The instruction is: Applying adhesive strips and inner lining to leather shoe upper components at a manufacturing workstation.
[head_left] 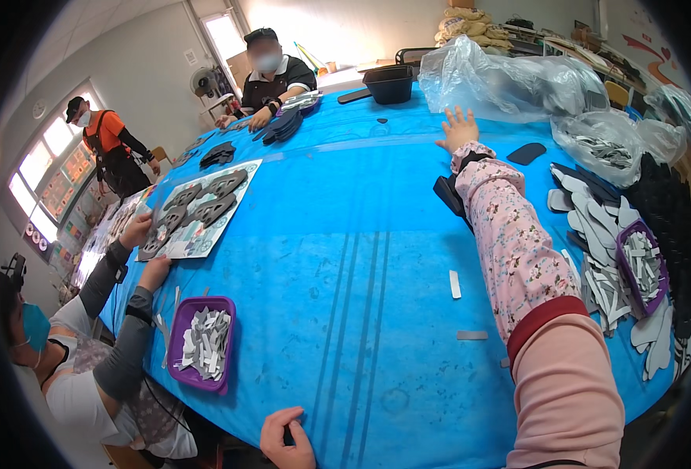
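My right hand [459, 130] reaches far across the blue-covered table [361, 313], fingers spread and nothing in them. It is beside a large clear plastic bag [486, 86], and a dark sole-shaped piece [527, 153] lies to its right. The right arm wears a pink flowered sleeve and a black wrist device [453, 197]. At the table's near edge my left hand [288, 438] is curled, thumb close to the index finger, with nothing visible in it. Two small pale strips, one white strip [455, 284] and one grey strip [472, 335], lie left of my right forearm.
A purple basket [230, 344] of strips stands left, another purple basket [664, 293] right among pale sole-shaped pieces [592, 215]. A co-worker at left holds a board [204, 250] with dark pieces. Another person sits at the far end near a black bin [390, 84]; a third stands behind.
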`<state>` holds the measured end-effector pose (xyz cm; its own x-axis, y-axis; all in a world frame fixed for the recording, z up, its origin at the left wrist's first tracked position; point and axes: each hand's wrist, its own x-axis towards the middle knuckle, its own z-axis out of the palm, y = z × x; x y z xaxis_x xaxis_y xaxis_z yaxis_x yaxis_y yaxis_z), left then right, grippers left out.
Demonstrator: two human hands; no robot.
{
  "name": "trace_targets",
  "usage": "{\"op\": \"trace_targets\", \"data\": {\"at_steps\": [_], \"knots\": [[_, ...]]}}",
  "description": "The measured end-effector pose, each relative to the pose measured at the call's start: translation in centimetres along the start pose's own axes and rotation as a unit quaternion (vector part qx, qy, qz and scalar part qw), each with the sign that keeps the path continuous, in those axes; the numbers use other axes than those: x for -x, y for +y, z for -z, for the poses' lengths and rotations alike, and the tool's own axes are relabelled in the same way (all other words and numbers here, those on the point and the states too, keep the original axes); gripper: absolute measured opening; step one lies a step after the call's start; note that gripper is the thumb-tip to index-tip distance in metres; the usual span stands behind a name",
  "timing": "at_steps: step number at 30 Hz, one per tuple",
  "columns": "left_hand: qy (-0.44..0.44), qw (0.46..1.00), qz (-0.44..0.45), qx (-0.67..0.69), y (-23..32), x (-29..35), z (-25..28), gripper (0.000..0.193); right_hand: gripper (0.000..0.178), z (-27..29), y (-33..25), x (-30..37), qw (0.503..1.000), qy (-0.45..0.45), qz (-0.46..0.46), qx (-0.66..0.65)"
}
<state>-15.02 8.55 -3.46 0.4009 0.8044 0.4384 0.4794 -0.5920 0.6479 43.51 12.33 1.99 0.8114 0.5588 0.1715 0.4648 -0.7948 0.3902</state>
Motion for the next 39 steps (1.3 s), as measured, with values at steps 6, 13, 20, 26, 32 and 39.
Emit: {"op": "trace_targets", "data": {"at_steps": [6,13,20,26,32,39], "knots": [[-0.007,1.000,0.013,-0.011,-0.2,0.2,0.0,0.015,0.067,0.2,-0.6,-0.4,0.999,-0.018,-0.024,0.019],[-0.006,1.000,0.010,0.011,0.4,0.0,-0.3,0.015,0.060,-1.9,0.7,-1.6,0.997,0.070,-0.039,0.005],[-0.022,0.999,0.014,-0.032,-0.3,0.5,0.7,0.014,0.043,3.2,1.3,5.9,0.903,0.047,0.236,-0.356],[0.035,0.997,-0.009,0.070,-1.4,-0.1,-1.6,0.013,0.053,1.7,3.5,14.5,0.921,-0.048,0.326,-0.207],[0.034,0.998,-0.019,0.048,-1.4,0.0,-1.0,0.014,0.051,3.4,4.5,22.1,0.878,-0.150,0.398,-0.219],[0.041,0.998,-0.056,0.012,-2.2,0.5,-1.1,0.013,0.058,1.5,5.5,30.2,0.881,-0.053,0.396,-0.254]]}}
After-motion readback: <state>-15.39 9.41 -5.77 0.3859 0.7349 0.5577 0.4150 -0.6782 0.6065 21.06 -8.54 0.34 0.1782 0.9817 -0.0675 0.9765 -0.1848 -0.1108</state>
